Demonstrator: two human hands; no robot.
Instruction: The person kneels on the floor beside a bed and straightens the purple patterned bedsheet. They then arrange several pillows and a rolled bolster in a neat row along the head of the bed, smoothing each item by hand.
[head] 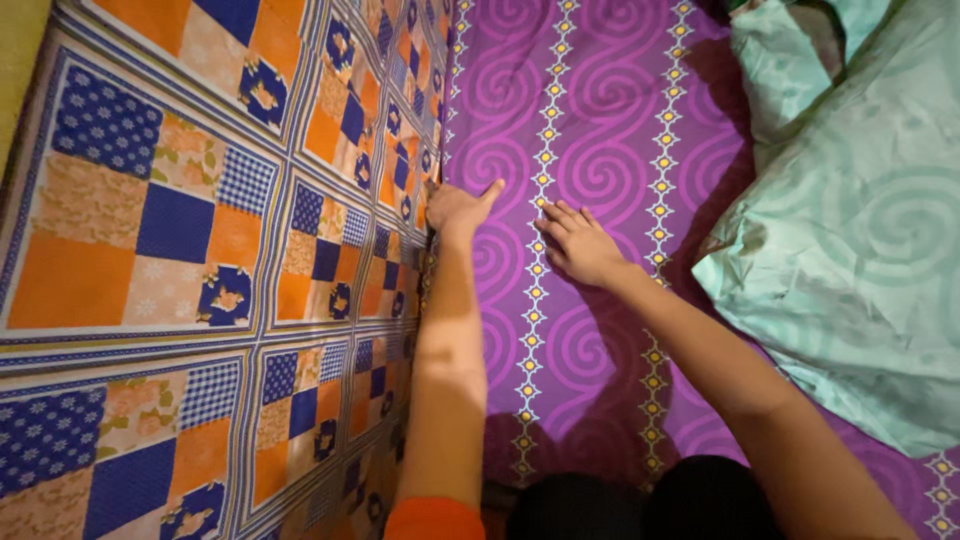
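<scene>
My left hand (455, 207) reaches to the edge of an orange and blue patchwork bedsheet (250, 240), where it meets a purple sheet with spiral patterns (600, 130). Its fingers curl over the patchwork edge and seem to pinch it, thumb pointing right. My right hand (578, 243) lies flat on the purple sheet, fingers spread, close to a column of yellow and white dots. It holds nothing.
A crumpled mint green cloth with faint swirls (860, 220) lies on the right over the purple sheet. A yellow-green wall strip (15, 60) shows at the far left. My dark-clothed knees (640, 505) are at the bottom.
</scene>
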